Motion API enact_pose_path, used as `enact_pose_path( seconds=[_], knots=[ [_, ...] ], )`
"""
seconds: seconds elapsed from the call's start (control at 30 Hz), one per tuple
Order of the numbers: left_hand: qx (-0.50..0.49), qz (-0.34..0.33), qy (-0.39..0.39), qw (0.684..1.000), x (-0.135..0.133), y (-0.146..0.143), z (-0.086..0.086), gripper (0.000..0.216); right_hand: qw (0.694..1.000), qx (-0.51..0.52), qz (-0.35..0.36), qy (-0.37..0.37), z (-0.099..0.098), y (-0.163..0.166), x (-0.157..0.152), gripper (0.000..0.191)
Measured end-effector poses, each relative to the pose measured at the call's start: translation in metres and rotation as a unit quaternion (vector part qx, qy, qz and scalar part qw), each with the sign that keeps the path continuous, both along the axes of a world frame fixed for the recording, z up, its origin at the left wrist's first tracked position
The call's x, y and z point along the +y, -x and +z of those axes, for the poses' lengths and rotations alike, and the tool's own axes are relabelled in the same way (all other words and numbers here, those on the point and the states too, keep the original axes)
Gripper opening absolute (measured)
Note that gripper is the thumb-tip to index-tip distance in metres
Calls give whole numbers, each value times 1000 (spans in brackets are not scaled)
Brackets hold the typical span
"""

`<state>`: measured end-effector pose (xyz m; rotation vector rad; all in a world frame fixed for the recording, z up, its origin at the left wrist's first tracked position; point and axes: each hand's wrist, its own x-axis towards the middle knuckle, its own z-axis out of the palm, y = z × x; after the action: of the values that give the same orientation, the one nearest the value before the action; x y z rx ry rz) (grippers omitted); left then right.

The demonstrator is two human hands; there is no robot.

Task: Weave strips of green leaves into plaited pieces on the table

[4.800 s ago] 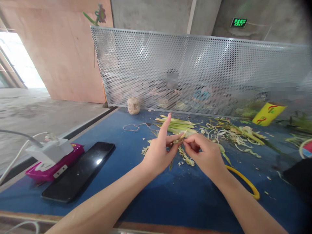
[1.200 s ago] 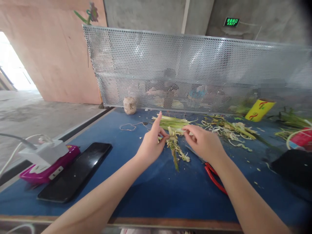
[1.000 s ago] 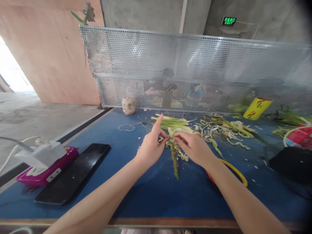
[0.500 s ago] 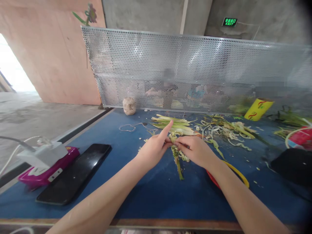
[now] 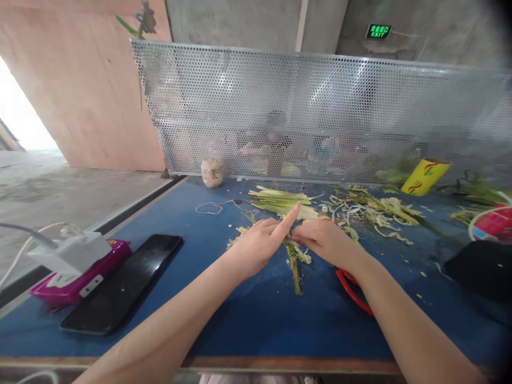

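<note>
My left hand (image 5: 262, 242) and my right hand (image 5: 326, 240) meet over the middle of the blue table (image 5: 248, 320). Both pinch the top of a small bundle of green and pale leaf strips (image 5: 295, 266), whose thin stalk points toward me. The left index finger sticks out straight; the other fingers are closed on the bundle. Loose leaf scraps (image 5: 240, 234) lie around the hands. Red-handled scissors (image 5: 354, 290) rest on the table under my right wrist, partly hidden by it.
A stack of leaf strips (image 5: 280, 200) and a heap of trimmings (image 5: 376, 210) lie behind the hands. A black phone (image 5: 124, 282) and a pink box with a white charger (image 5: 76, 261) sit at left. A twine ball (image 5: 211, 172), yellow roll (image 5: 424, 177) and perforated metal screen (image 5: 320, 112) stand behind.
Both hands have stayed on the leaf bundle, shifting slightly nearer and lower. The left index finger now points right across the bundle. The bundle has taken a tighter shape with its stalk toward me.
</note>
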<state>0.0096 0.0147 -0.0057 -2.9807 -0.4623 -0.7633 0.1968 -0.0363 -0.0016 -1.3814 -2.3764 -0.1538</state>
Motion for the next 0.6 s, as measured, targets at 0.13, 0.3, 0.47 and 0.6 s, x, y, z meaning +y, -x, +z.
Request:
enact_pose_path(
  seconds=[0.13,0.3,0.47,0.6],
  knots=[
    [-21,-6,20,1000,-1,-1,-1,68,999,19,29,14,1,-2,0,30],
    [-32,-2,21,999,-1,-1,-3,65,999,25,28,17,2,-3,-1,30],
    [-20,2,5,1000,2,-1,-5,65,999,33,35,18,3,-4,-1,30],
    [-43,-3,15,999,4,0,-4,63,997,61,24,33,4,-2,-1,28]
  ],
)
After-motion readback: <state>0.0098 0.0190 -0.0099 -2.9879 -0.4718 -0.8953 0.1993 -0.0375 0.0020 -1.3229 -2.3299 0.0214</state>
